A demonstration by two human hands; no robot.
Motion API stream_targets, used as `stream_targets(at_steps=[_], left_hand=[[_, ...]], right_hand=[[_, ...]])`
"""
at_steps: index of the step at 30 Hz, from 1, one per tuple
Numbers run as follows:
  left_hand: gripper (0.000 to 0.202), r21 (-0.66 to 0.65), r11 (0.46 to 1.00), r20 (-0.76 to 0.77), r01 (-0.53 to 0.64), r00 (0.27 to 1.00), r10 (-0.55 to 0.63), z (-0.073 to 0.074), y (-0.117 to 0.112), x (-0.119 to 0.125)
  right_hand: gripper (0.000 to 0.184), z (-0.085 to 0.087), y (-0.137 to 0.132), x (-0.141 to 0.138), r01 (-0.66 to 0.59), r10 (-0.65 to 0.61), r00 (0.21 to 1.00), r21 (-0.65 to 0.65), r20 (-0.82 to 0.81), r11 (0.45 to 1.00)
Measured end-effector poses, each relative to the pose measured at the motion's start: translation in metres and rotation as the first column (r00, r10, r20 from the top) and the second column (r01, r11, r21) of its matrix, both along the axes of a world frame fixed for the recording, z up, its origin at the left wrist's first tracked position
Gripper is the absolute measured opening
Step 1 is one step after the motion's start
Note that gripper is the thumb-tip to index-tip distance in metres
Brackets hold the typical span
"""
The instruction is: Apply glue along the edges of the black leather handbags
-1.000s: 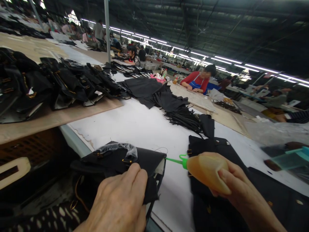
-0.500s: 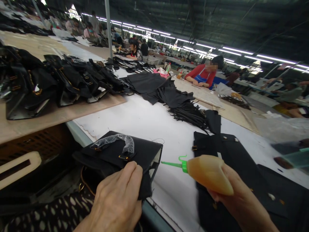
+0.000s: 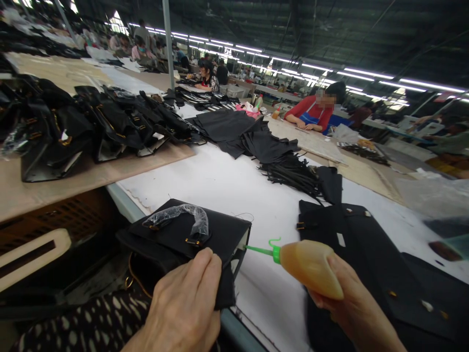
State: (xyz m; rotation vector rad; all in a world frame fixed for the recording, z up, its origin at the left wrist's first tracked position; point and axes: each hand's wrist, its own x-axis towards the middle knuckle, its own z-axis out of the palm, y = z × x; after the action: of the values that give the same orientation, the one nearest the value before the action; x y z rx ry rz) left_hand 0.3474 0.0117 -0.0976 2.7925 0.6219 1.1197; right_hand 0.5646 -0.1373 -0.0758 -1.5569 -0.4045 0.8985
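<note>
My left hand (image 3: 186, 298) is closed on the edge of a black handbag (image 3: 220, 225) at the table's near edge. The bag lies tilted, its pale inner side facing right, and its handle (image 3: 183, 215) is wrapped in clear plastic. In my right hand (image 3: 351, 298) is a squeeze bottle (image 3: 311, 266) of amber liquid, held sideways with its green nozzle (image 3: 260, 250) pointing left. The nozzle tip is at the bag's open side edge; whether it touches cannot be made out. Below the bag hangs a zipper edge with a gold ring (image 3: 128, 282).
Black bag panels (image 3: 351, 234) lie to the right. Stacked black pieces and straps (image 3: 271, 142) cross the white table (image 3: 176, 176). Several black bags (image 3: 54, 127) stand at left, above a crate (image 3: 73, 220). A co-worker in red (image 3: 311, 112) sits across.
My right hand has brought the bottle left, so the nozzle tip now reaches the bag's side edge. My left hand keeps its grip on the bag. The whole view has shifted slightly.
</note>
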Motion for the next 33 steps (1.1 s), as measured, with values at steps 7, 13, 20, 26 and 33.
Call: stream_targets(at_steps=[7, 13, 20, 26, 33], left_hand=[[0.043, -0.021, 0.999, -0.023, 0.025, 0.999, -0.025, -0.001, 0.001, -0.003], [0.041, -0.008, 0.999, 0.003, 0.034, 0.999, -0.034, -0.005, 0.001, -0.004], [0.038, -0.03, 1.0, 0.004, 0.008, 1.0, -0.008, 0.001, 0.001, -0.002], [0.038, -0.027, 1.0, -0.001, 0.011, 1.0, -0.011, 0.001, 0.001, -0.002], [0.042, -0.059, 0.998, -0.025, -0.004, 1.0, 0.003, 0.007, 0.001, 0.002]], right_hand=[[0.042, 0.002, -0.005, -0.009, -0.029, 0.03, 0.999, 0.017, -0.02, 0.999], [0.033, -0.003, 0.0, -0.002, 0.013, -0.014, 1.0, 0.029, 0.01, 1.0], [0.037, 0.001, -0.004, -0.005, -0.009, 0.009, 1.0, 0.013, -0.012, 1.0], [0.038, 0.003, -0.009, -0.015, -0.013, 0.014, 0.999, 0.01, -0.032, 1.0], [0.049, 0.006, -0.012, -0.019, 0.002, -0.003, 1.0, -0.041, -0.027, 0.999]])
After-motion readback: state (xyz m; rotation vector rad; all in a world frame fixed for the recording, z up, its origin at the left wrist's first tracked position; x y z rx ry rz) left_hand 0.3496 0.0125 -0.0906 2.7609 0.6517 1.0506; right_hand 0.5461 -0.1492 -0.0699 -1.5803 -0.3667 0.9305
